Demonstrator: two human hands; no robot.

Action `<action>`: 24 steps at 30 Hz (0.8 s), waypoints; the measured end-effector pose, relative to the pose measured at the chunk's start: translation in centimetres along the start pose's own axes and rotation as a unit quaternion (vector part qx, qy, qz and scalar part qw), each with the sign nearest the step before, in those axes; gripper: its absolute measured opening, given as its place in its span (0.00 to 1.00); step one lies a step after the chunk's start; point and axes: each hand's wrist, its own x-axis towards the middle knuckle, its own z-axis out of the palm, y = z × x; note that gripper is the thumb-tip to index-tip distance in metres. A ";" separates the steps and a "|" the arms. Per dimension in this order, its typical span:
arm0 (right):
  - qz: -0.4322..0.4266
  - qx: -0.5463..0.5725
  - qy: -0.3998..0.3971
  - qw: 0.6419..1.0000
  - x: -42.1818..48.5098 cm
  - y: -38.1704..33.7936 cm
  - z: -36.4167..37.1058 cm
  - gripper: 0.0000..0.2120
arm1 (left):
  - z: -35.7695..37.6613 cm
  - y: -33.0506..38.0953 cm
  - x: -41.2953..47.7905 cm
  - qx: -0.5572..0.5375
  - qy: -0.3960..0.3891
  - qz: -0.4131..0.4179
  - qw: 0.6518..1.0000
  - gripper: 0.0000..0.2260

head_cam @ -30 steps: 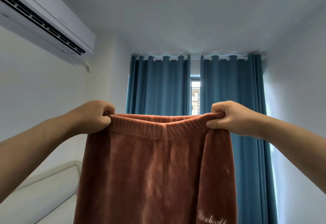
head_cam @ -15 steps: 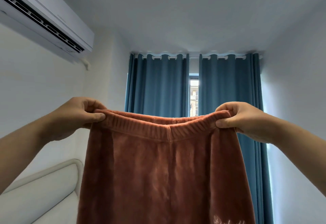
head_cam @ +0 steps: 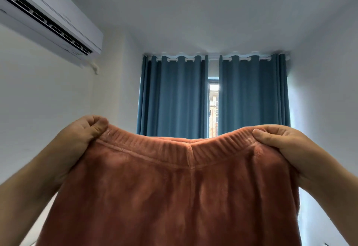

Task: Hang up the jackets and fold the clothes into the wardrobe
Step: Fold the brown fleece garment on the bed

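Note:
A pair of rust-orange fleece trousers (head_cam: 174, 197) hangs spread out in front of me, held up by its ribbed elastic waistband. My left hand (head_cam: 81, 139) pinches the left end of the waistband between thumb and curled fingers. At the right end my right hand (head_cam: 284, 145) grips the waistband the same way. The band sags a little in the middle. The legs run out of view below. No wardrobe or jacket shows.
Blue curtains (head_cam: 174, 98) cover a window straight ahead, with a narrow gap at the centre. A white air conditioner (head_cam: 48, 19) is mounted high on the left wall. White walls stand on both sides.
The trousers and both hands have come closer to me and sit lower in view, hands wider apart. The pale headboard at lower left is now hidden behind the cloth and my arm.

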 end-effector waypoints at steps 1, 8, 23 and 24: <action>0.025 0.009 0.000 1.000 0.0 1.1 0.0 0.11 | 0.6 -0.6 -0.1 0.005 -0.032 -0.036 0.999 0.07; 0.226 -0.026 0.009 0.974 -0.4 17.0 0.2 0.08 | 1.3 -16.5 -4.9 -0.020 -0.115 -0.257 0.959 0.18; 0.575 -0.105 0.048 0.810 -15.6 57.4 2.2 0.11 | 7.4 -53.9 -24.4 0.201 -0.085 -0.536 0.815 0.03; 0.600 -0.066 0.064 0.795 -16.5 59.8 2.6 0.11 | 8.1 -56.0 -25.6 0.133 -0.048 -0.586 0.798 0.04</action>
